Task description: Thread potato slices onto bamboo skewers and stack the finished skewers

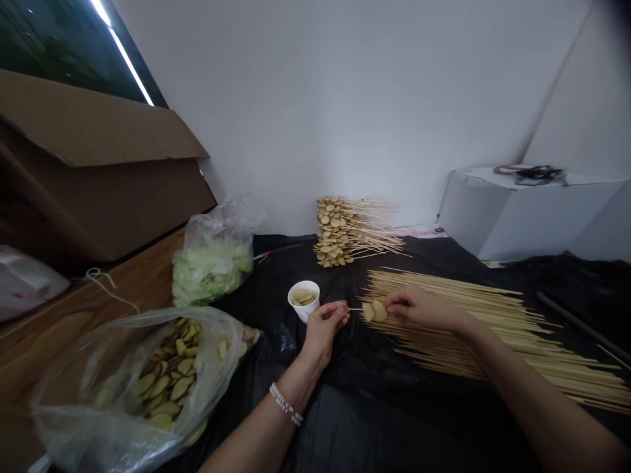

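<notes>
A thin wooden skewer (354,309) runs between my two hands above the black sheet, with a few pale potato slices (374,311) threaded on it. My left hand (324,328) is closed in a pinch at the skewer's left end; a slice edge seems to show at the fingertips, though I cannot tell for sure. Just right of the slices, my right hand (413,307) pinches the skewer, its fingers touching or nearly touching the last slice. Behind my left hand stands a white cup (298,314) holding more slices.
Bare skewers (458,328) lie spread under my right forearm. Filled potato skewers (338,230) are stacked by the wall. At left are an open plastic bag (217,381) of slices, a bag of pale green vegetables (211,266) and a cardboard box (113,203). A white box (503,210) stands right.
</notes>
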Action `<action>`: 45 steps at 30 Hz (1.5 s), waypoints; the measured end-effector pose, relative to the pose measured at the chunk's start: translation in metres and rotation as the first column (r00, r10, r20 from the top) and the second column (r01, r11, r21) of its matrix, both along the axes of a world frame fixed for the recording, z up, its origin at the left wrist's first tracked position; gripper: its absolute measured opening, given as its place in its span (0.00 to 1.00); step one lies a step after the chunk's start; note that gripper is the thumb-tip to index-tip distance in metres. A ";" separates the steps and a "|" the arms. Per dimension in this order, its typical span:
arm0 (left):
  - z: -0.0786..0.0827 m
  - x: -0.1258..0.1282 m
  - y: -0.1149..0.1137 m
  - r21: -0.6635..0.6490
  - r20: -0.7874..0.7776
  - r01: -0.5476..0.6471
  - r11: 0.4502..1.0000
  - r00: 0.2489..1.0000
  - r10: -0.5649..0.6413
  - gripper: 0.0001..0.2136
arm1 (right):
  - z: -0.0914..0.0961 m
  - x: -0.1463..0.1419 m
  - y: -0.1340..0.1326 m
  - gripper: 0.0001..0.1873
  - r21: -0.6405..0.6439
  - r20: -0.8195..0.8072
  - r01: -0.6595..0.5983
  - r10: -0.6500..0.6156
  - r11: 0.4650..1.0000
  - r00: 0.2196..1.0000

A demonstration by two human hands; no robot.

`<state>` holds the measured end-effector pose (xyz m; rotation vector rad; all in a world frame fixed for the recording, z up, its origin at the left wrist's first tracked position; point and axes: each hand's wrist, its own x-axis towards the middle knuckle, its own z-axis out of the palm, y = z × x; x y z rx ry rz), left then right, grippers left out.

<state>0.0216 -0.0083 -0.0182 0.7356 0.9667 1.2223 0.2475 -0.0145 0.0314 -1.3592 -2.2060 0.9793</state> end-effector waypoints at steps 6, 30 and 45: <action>0.001 0.000 -0.002 0.003 -0.006 0.029 1.000 1.000 -0.029 0.15 | -0.001 0.002 0.000 0.09 0.075 0.008 -0.005 0.005 0.997 1.000; 0.002 0.006 -0.005 0.084 -0.118 0.161 0.983 0.982 -0.150 0.21 | -0.003 -0.008 -0.002 0.08 -0.049 -0.127 0.002 -0.009 0.999 0.992; 0.000 0.001 0.001 0.123 -0.118 0.122 0.985 0.987 -0.108 0.22 | -0.008 -0.029 -0.007 0.09 0.201 -0.043 0.065 -0.058 0.977 0.997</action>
